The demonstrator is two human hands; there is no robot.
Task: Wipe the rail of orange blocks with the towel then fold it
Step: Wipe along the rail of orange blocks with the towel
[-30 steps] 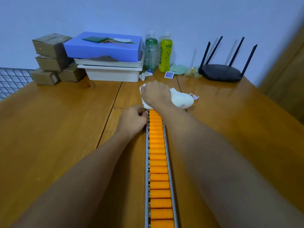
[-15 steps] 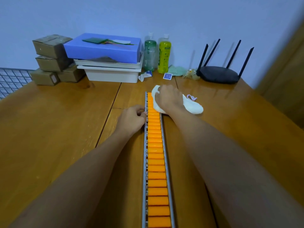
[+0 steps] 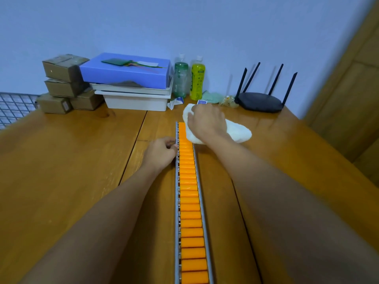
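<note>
Head view: wooden plank bench (image 3: pixel 61 160) against a blue wall (image 3: pixel 205 27). The rail of orange blocks (image 3: pixel 189 201) lies along its middle. The left hand (image 3: pixel 162 152) curls onto the rail's left edge; the right hand (image 3: pixel 207 121) grips the white towel (image 3: pixel 238 132) at its far end. Labels on 2 bottles (image 3: pixel 197 78) are too small to read.

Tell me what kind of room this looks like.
Probably a home or small office room: a wooden table against a plain wall holds a black router, two drink bottles and stacked cardboard boxes.

Head-worn view — forward, down, near the table (image 3: pixel 61 160)
</note>
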